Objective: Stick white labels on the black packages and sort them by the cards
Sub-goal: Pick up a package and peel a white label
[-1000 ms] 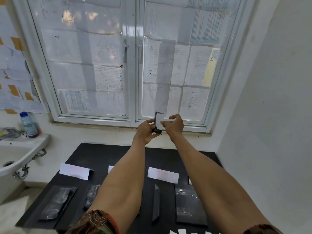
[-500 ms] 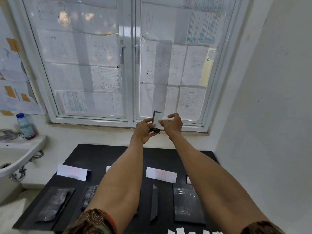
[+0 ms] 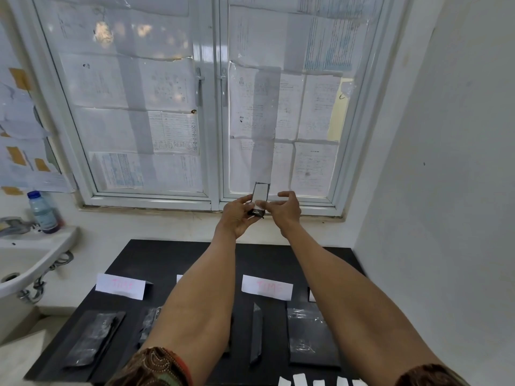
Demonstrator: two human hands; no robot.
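Note:
Both arms reach out high over the black table (image 3: 167, 257), in front of the window. My left hand (image 3: 237, 215) grips a small black package (image 3: 260, 196) at its lower end and holds it upright. A white label covers its face. My right hand (image 3: 284, 208) presses a thumb on the label's lower part, the other fingers spread loosely. On the table below stand white cards with pink writing (image 3: 120, 285) (image 3: 267, 286). Black packages lie in front of them (image 3: 93, 337) (image 3: 256, 332) (image 3: 310, 334). Loose white labels (image 3: 301, 380) lie at the near edge.
A white sink (image 3: 28, 257) with a plastic bottle (image 3: 43, 211) on its rim stands at the left. A white wall (image 3: 446, 190) closes the right side. The window (image 3: 217, 107) behind is covered with paper sheets.
My right hand's fingers have spread open, with the thumb still on the label. The package has tilted a little, showing more of its labelled face.

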